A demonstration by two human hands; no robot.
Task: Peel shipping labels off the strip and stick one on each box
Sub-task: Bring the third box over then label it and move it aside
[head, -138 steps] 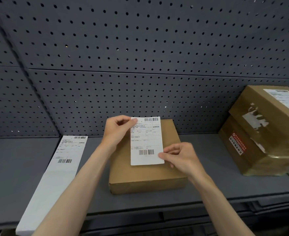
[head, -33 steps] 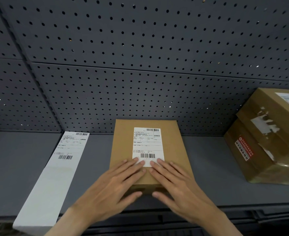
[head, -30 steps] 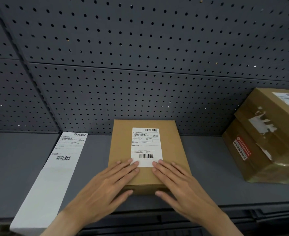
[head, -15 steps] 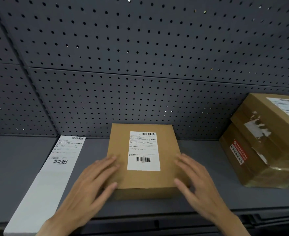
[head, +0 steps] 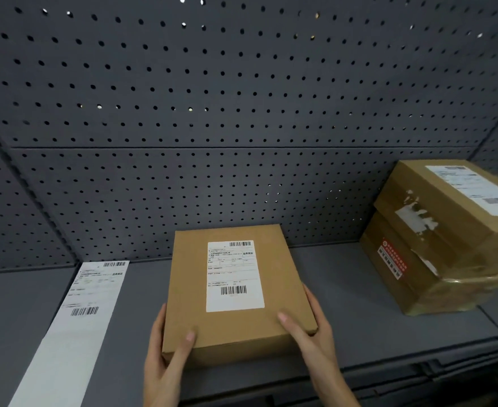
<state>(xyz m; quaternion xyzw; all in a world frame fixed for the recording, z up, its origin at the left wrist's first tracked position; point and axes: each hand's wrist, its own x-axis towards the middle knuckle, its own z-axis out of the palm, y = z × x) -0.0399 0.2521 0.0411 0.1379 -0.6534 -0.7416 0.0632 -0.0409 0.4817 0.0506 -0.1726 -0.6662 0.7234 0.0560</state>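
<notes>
A flat brown cardboard box (head: 189, 289) lies in the middle of the grey shelf, with a white shipping label (head: 233, 276) stuck flat on its top. My left hand (head: 165, 359) grips the box's near left corner, thumb on top. My right hand (head: 309, 333) grips the near right corner, thumb on the lid. The box's near edge looks slightly raised. The label strip (head: 74, 327) lies on the shelf to the left, one printed label at its far end and bare backing nearer me.
Two stacked brown boxes (head: 435, 245) stand at the right of the shelf (head: 344, 304); the upper one carries a white label (head: 474, 189). A dark pegboard wall (head: 242, 113) closes the back. The shelf's front lip runs just below my hands.
I laid the label on the box and smoothed it with both flat hands. Both hands then slid off to the box's sides and now grip its near corners.
</notes>
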